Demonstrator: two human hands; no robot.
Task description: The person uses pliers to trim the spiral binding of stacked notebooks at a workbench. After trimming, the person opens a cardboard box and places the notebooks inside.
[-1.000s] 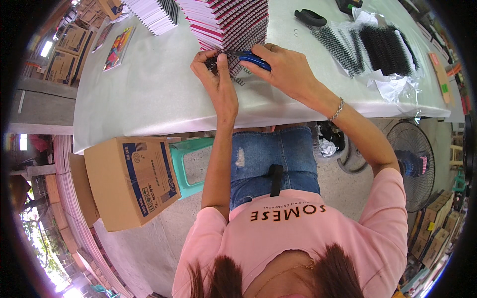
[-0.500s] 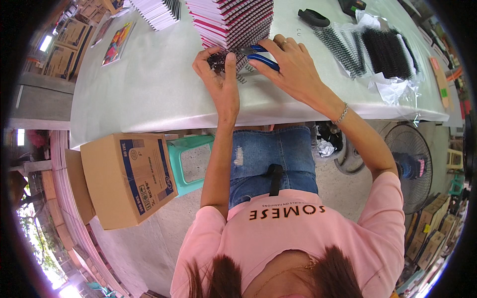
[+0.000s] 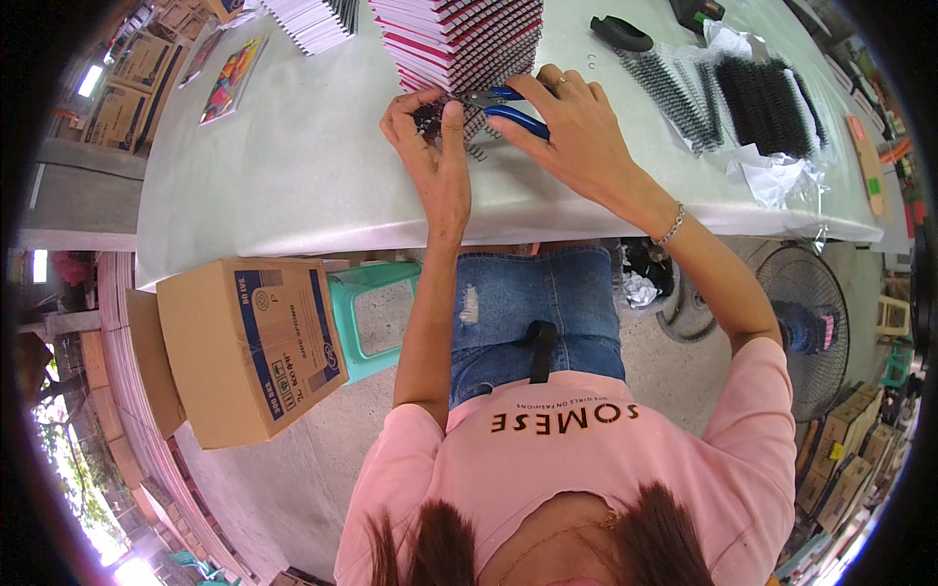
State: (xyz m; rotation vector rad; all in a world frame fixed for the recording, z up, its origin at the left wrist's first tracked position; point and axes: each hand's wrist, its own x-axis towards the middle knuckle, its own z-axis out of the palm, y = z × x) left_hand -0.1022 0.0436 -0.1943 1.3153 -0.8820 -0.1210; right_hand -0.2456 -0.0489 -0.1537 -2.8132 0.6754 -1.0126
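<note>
A tall stack of spiral-bound notebooks (image 3: 457, 44) with white and red page edges rises at the table's far middle, its spines turned toward the right. At its near corner my left hand (image 3: 436, 151) is closed around a dark-covered spiral-bound notebook (image 3: 427, 119), mostly hidden by the fingers. My right hand (image 3: 584, 132) grips pliers with blue handles (image 3: 518, 122), their jaws pointing left at the spine beside my left thumb. Loose ends of wire coil (image 3: 476, 150) stick out just below the jaws.
Bundles of black spiral coils (image 3: 762, 105) lie on plastic and crumpled paper (image 3: 772, 178) at right, near a black curved handle (image 3: 621, 33). More notebooks (image 3: 311, 24) and a colourful booklet (image 3: 233, 80) lie left. Below stand a cardboard box (image 3: 210, 352), green stool (image 3: 354, 363) and fan (image 3: 803, 327).
The view has shifted very slightly. Both hands and the pliers keep nearly the same place at the notebook's spine.
</note>
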